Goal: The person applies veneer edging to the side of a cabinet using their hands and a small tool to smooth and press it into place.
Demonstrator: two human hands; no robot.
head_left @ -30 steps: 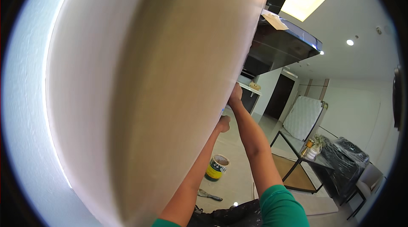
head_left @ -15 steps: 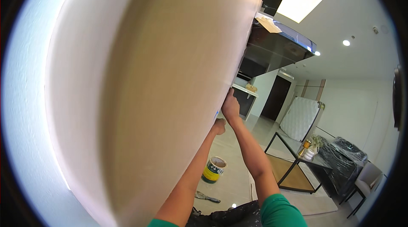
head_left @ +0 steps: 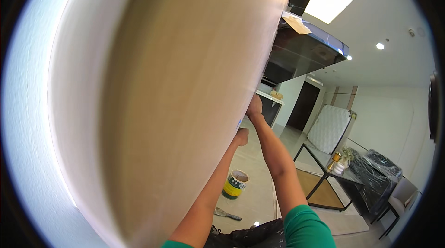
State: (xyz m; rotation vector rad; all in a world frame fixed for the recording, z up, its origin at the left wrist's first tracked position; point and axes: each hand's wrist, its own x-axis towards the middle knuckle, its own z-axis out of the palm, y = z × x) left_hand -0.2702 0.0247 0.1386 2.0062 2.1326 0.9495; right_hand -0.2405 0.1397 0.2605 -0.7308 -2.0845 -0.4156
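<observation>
A broad beige panel-like surface (head_left: pixel 181 85) rises very close in front of me and hides much of the view. At its right edge is my right hand (head_left: pixel 254 107), its visible part closed and its fingertips hidden behind that edge. Lower down and slightly to the left, my left hand (head_left: pixel 242 136) is curled at the same edge. What either hand holds, if anything, cannot be made out. A small blue patch (head_left: pixel 239 122) shows at the edge between the hands. Below them on the floor stands an open yellow-and-green tub (head_left: pixel 233 192), with a putty knife (head_left: pixel 228 214) lying nearer me.
To the right stands a black-framed glass table (head_left: pixel 340 180) with a vase and ornaments. Beyond it are a plastic-wrapped sofa (head_left: pixel 373 169), a grey chair (head_left: pixel 402 197) and a leaning mattress (head_left: pixel 330 128). A dark glossy box-like unit (head_left: pixel 301 48) juts out overhead.
My right hand has shifted slightly down at the panel edge, and its raised thumb no longer shows. My left hand stays curled at the edge. The view has shifted slightly.
</observation>
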